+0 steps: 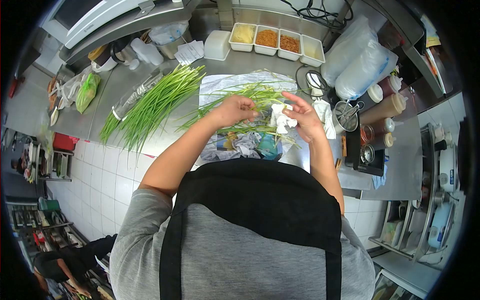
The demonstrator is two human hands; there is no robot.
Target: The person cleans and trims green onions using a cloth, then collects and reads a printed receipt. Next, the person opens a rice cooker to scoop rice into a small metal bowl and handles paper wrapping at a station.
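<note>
Thin green stalks (252, 92) lie loosely over printed paper sheets (212, 85) on the steel counter. My left hand (235, 111) is at the near side of these stalks, its fingers curled together; what they pinch is too small to make out. Crumpled white tissue (281, 119) is between the thumb and lower fingers of my right hand (305, 117), whose index finger points up and outward. A large bundle of long green stalks (155, 105) lies to the left. Crumpled paper scraps (246, 144) sit just below my hands.
White trays of food (266, 39) line the back. Plastic bags (361, 65), sauce bottles (382, 110) and a metal container with utensils (346, 116) stand right. A green bag (88, 92) lies far left. Another person (65, 262) is at lower left.
</note>
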